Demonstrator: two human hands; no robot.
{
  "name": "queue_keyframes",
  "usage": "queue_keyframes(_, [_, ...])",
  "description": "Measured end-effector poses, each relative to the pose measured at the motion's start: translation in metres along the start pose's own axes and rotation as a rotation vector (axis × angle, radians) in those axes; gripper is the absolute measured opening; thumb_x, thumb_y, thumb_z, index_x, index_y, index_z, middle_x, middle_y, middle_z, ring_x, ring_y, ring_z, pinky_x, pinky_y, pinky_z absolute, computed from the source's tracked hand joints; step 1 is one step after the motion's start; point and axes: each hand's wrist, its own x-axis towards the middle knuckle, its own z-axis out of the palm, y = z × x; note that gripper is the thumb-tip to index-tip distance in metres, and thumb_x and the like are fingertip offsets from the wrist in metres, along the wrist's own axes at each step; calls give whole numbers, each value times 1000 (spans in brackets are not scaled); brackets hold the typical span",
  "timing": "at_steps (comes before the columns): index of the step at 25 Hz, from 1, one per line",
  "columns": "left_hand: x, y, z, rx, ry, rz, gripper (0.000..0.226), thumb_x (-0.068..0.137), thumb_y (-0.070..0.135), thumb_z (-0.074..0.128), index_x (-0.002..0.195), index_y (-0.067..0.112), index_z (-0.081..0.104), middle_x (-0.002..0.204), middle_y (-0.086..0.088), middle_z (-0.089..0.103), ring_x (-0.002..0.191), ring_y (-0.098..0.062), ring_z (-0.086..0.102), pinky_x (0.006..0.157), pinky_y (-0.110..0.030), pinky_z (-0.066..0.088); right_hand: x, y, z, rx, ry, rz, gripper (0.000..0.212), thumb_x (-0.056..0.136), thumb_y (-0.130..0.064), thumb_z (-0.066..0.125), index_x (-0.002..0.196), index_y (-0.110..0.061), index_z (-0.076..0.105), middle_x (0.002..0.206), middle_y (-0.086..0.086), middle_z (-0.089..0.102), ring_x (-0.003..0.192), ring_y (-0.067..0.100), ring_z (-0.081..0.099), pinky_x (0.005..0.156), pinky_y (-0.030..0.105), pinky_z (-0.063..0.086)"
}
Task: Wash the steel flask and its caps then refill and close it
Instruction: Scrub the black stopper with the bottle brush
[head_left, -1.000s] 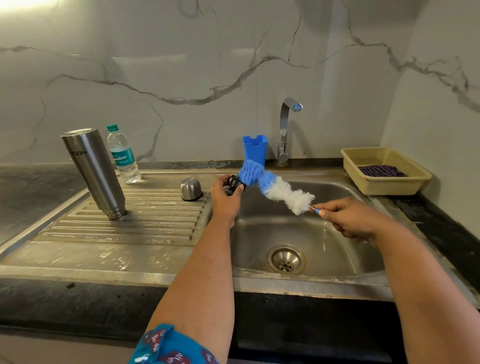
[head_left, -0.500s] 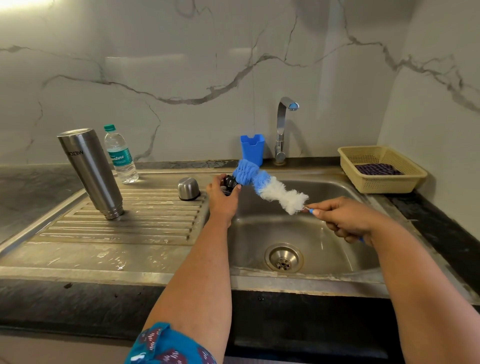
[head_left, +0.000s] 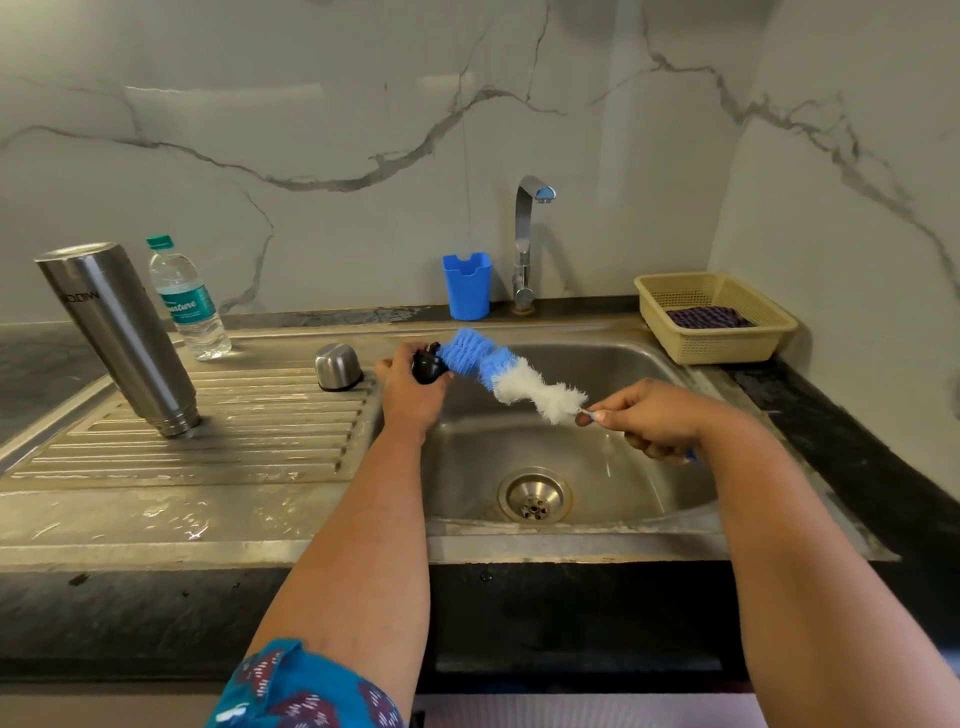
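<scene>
The steel flask (head_left: 118, 332) stands upside down on the ribbed drainboard (head_left: 249, 431) at the left, mouth on the steel. A steel outer cap (head_left: 337, 366) sits dome-up on the drainboard near the sink's left edge. My left hand (head_left: 413, 387) grips a small black inner cap (head_left: 427, 366) over the sink's left rim. My right hand (head_left: 647, 415) holds the handle of a blue and white bottle brush (head_left: 511, 378), whose blue tip touches the black cap.
A plastic water bottle (head_left: 187, 304) stands behind the flask. A blue holder (head_left: 466, 286) and the tap (head_left: 525, 244) sit behind the sink basin (head_left: 597, 467). A beige basket (head_left: 714, 317) with a dark cloth is at the right.
Both hands and the brush stay over the sink; the brush's blue tip works against the black cap with small shifts. The flask and steel cap have not moved.
</scene>
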Motion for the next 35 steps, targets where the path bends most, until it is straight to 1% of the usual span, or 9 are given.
queue_keyframes(5, [-2,-1,8,78,-86,45,47,81,20,80,121,20,54,118,-4,46,113,-26,53,103,-44,45,7,0,5,-87,80,-25,21,100,-26,51,115,-33,64,57,3,37,44,13,28,42,21,25])
queue_keyframes(9, [1,-2,2,-7,-35,15,51,80,17,81,123,20,54,121,-7,46,103,-21,54,97,-41,49,5,4,-2,-4,-6,-36,28,99,-24,51,126,-30,59,56,3,37,44,11,28,42,22,24])
queue_keyframes(11, [0,-2,2,3,-72,27,52,80,17,81,124,22,54,121,-6,45,105,-21,54,98,-42,50,8,5,-3,-77,63,-52,30,99,-27,51,128,-29,59,57,2,43,44,12,31,44,21,27])
queue_keyframes(15, [3,-2,4,-59,-91,22,49,82,25,79,124,27,55,122,-6,50,106,-23,59,97,-44,53,21,0,13,-233,313,-113,33,99,-32,49,130,-26,59,109,2,64,69,9,50,58,20,38])
queue_keyframes(18, [4,-5,6,-112,-101,-11,44,86,29,75,125,31,54,125,-10,55,105,-23,61,95,-46,55,28,4,14,-248,407,-69,35,99,-30,49,132,-25,58,138,3,54,117,21,55,96,29,40])
queue_keyframes(20, [3,-3,7,-127,-114,-23,43,89,27,72,127,30,53,126,-10,55,106,-23,61,96,-43,54,31,7,12,-238,422,-36,35,99,-30,49,132,-25,58,140,3,52,126,23,49,102,30,36])
queue_keyframes(27, [3,1,9,-217,-149,-61,39,95,16,65,130,23,52,119,-6,59,106,-24,61,89,-40,56,41,5,33,-281,326,-65,35,99,-33,48,131,-27,58,137,1,55,126,22,49,103,32,37])
queue_keyframes(31, [2,5,11,-307,-135,-181,14,102,23,53,116,25,53,118,-7,54,101,-23,58,86,-42,59,43,7,34,-265,315,-72,34,99,-32,49,131,-26,58,137,1,54,126,21,49,102,31,37])
queue_keyframes(35, [3,0,13,-328,-138,-243,13,102,21,53,114,26,54,123,-10,57,99,-21,60,87,-40,57,43,7,35,-275,309,-73,34,99,-32,48,132,-25,58,138,1,53,126,22,48,102,32,36])
